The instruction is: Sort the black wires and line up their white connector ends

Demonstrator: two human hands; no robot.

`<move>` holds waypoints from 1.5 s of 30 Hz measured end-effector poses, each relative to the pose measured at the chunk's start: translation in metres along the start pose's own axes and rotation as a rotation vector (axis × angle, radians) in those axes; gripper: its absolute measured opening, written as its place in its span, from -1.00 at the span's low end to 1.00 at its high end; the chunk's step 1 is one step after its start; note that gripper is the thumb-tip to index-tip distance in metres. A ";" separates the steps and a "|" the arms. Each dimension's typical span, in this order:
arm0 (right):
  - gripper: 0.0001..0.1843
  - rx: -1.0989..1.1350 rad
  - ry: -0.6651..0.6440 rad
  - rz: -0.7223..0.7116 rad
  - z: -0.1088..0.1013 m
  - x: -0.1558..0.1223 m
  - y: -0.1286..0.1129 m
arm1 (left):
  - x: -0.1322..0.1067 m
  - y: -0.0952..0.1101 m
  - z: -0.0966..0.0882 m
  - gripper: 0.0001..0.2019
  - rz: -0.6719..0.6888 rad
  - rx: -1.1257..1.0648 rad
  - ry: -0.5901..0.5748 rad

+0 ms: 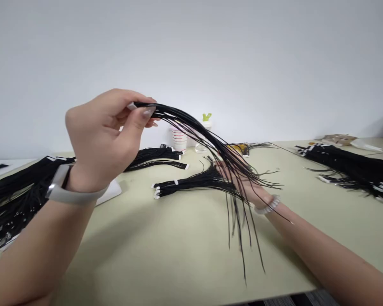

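The left hand (102, 140) pinches a bunch of black wires (191, 131) by their white connectors (131, 106), up above the table (166, 246). The right hand (239, 180) lies open under the hanging wires, just beside another bundle (191, 182). Any print on the connectors is too small to read.

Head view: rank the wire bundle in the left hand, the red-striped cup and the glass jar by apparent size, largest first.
1. Black wire bundle in the left hand, largest, though it is nearest the camera.
2. Red-striped cup and glass jar look alike; unranked.
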State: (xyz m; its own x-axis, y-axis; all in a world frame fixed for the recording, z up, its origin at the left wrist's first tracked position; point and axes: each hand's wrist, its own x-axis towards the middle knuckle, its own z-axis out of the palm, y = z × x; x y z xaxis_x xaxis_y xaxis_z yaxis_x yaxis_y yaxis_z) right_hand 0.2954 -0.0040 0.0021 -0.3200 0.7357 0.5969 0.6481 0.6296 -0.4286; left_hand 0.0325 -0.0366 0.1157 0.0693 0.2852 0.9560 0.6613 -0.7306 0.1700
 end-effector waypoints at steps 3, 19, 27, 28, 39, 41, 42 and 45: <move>-0.48 0.144 0.076 0.002 -0.024 0.003 0.004 | 0.006 -0.019 0.000 -0.80 0.006 0.013 -0.046; -0.52 0.548 0.690 0.130 -0.068 0.009 0.011 | -0.006 -0.038 0.019 -0.78 0.366 0.117 -0.117; -0.68 0.091 -0.244 -0.010 -0.010 -0.008 -0.059 | -0.012 -0.015 0.023 -0.72 0.295 0.182 -0.379; -0.69 -0.041 -0.168 -0.018 -0.013 -0.007 -0.054 | -0.011 -0.012 0.022 -0.73 0.243 0.142 -0.421; -0.57 -0.594 -0.131 -0.120 -0.032 -0.006 -0.039 | -0.004 -0.002 0.025 -0.76 -0.318 -0.413 -0.853; -0.59 -0.315 -0.189 -0.103 -0.032 -0.005 -0.047 | -0.007 0.000 0.029 -0.75 -0.374 -0.418 -0.841; -0.60 -0.185 -0.185 -0.090 -0.033 -0.005 -0.050 | -0.008 0.001 0.030 -0.74 -0.397 -0.431 -0.842; -0.63 0.055 -0.111 -0.042 -0.031 -0.005 -0.059 | -0.011 0.004 0.031 -0.72 -0.444 -0.482 -0.863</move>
State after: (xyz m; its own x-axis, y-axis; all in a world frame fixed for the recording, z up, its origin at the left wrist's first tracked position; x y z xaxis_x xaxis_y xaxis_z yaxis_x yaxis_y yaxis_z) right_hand 0.2802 -0.0529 0.0457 -0.4224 0.7299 0.5374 0.5949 0.6706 -0.4431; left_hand 0.0580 -0.0231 0.0987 0.5230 0.7870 0.3273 0.4068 -0.5680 0.7155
